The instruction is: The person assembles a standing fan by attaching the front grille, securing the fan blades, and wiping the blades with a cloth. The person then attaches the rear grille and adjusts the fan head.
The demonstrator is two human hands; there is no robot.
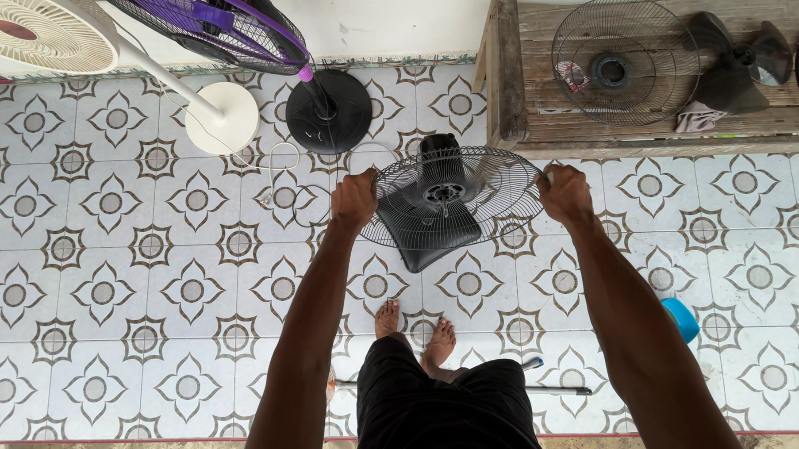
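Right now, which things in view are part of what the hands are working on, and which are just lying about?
In hand:
left hand and right hand gripping the rim of the wire fan guard
black fan body under it

Lying about:
white fan
purple fan
spare guard and fan blade on the wooden bench
blue item

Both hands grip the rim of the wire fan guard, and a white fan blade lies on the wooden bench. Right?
Not quite: the head view shows the fan blade on the bench is dark grey. Left hand and right hand do grip the guard rim.
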